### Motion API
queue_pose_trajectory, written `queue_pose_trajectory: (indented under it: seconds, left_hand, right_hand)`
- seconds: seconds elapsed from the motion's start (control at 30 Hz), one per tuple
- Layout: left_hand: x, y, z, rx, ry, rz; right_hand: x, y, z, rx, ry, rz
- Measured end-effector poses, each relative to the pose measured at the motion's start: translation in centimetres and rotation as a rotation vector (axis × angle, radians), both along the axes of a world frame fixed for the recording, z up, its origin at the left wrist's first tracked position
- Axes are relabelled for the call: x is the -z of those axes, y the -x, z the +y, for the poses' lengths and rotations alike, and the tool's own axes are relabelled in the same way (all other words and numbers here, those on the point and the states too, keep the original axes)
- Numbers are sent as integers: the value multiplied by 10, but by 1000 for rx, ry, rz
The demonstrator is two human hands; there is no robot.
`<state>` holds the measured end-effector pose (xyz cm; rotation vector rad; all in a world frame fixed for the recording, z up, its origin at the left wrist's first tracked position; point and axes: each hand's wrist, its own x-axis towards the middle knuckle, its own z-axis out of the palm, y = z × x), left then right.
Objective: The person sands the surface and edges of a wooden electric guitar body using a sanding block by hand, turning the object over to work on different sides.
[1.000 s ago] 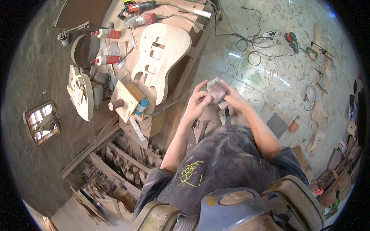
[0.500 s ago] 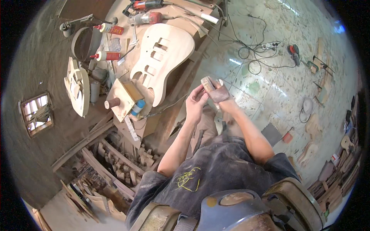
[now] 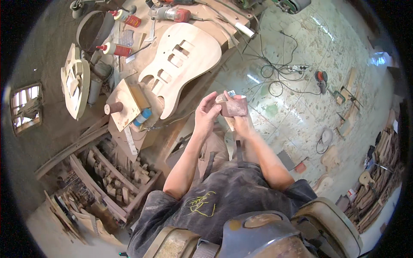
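Observation:
A reddish-brown piece of sandpaper [image 3: 234,108] is held in front of my body, both hands on it. It looks wrapped around a small block, mostly hidden by paper and fingers. My right hand [image 3: 243,123] grips it from the right and below. My left hand [image 3: 206,115] pinches its left end between thumb and fingers. To the left, a pale wooden guitar body [image 3: 193,58] with cut-out pickup cavities lies on the workbench [image 3: 140,69].
Two glue bottles [image 3: 117,49], a red-and-grey power tool [image 3: 174,14] and a board with a round knob [image 3: 127,105] are on the bench. Cables [image 3: 279,71] and a red-black sander [image 3: 321,81] lie on the floor. Wood offcuts [image 3: 118,180] fill a rack at lower left.
The sandpaper and block have turned, so the brown paper now faces up more broadly. Both hands have shifted slightly left and down, and the whole view has swung a little.

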<state>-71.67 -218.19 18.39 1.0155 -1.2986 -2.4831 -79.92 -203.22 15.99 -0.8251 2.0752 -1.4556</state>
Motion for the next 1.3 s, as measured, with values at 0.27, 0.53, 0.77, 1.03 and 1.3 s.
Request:
queue_pose_trajectory:
  seconds: [0.27,0.53,0.77,1.03,1.3]
  left_hand:
    - [7,18,-16,-79,1,55]
    - [15,53,-77,49,196,201]
    - [65,135,-221,-123,1281,-294]
    - [107,181,-243,-41,1746,-705]
    - [109,187,-235,-48,1763,-680]
  right_hand:
    - [-18,15,-13,59,612,-762]
    - [-2,82,-64,17,149,-174]
    - [6,132,-122,-140,79,142]
    - [25,181,-144,-569,-38,864]
    - [53,281,-210,-324,-115,813]
